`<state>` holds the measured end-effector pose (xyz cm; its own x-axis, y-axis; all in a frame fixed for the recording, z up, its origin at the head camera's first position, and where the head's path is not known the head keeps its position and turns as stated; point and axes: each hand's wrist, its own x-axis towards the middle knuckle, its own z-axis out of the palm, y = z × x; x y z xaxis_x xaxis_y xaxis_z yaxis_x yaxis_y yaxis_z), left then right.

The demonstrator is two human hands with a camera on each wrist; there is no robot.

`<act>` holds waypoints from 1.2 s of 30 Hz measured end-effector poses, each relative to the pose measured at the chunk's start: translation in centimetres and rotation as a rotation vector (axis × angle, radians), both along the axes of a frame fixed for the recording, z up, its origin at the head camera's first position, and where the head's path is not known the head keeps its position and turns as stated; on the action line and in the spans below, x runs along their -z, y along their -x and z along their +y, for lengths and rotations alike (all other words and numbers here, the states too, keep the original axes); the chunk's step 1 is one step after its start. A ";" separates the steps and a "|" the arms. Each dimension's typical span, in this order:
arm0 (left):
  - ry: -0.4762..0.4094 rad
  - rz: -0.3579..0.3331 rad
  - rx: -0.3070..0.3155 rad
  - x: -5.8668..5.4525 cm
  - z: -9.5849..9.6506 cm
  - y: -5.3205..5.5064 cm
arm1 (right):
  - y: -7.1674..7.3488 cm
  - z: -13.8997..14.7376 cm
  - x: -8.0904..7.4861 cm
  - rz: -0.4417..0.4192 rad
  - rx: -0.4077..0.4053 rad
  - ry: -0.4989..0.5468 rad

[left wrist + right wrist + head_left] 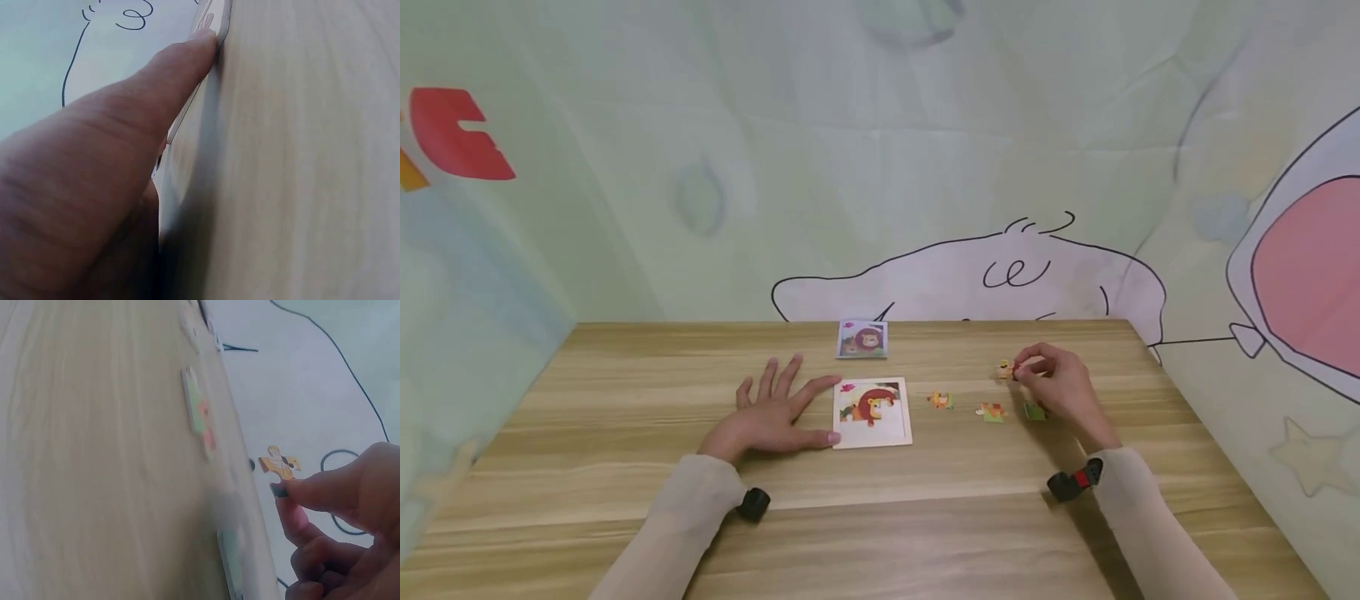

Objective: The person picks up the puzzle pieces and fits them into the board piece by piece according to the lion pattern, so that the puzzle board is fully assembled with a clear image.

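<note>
My left hand lies spread beside a square puzzle board, thumb and index fingertips at its left edge. In the left wrist view the thumb presses against the board's rim. Part of a lion picture fills the board's upper left, and bare white shows along its right and bottom. Between thumb and fingertips my right hand pinches a small puzzle piece, yellow-orange with a dark spot, raised over the table. Below that hand lies a green puzzle piece, partly hidden by it in the head view.
Two more puzzle pieces, an orange one and an orange-green one, lie right of the board. A lion picture card stands behind it near the table's back edge. A printed cloth wall rises behind the wooden table.
</note>
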<state>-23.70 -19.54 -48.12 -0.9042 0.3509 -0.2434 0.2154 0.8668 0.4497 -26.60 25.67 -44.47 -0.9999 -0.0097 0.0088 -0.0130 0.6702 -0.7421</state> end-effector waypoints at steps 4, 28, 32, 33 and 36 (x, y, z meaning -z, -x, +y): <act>-0.002 -0.008 0.000 -0.2 0.0 -0.1 | -0.2 -0.7 -0.2 0.000 0.005 0.037; -0.002 0.010 -0.008 0.7 0.0 0.2 | -1.1 -5.3 -0.8 -0.028 -0.029 0.112; -0.004 0.015 -0.008 0.6 0.0 0.2 | -1.2 -5.8 -0.7 -0.022 -0.062 0.136; -0.003 0.015 -0.007 0.6 0.0 0.2 | -1.2 -6.0 -0.7 -0.022 -0.071 0.143; -0.004 0.016 -0.006 0.5 -0.1 0.2 | -1.3 -6.4 -0.7 -0.033 -0.080 0.168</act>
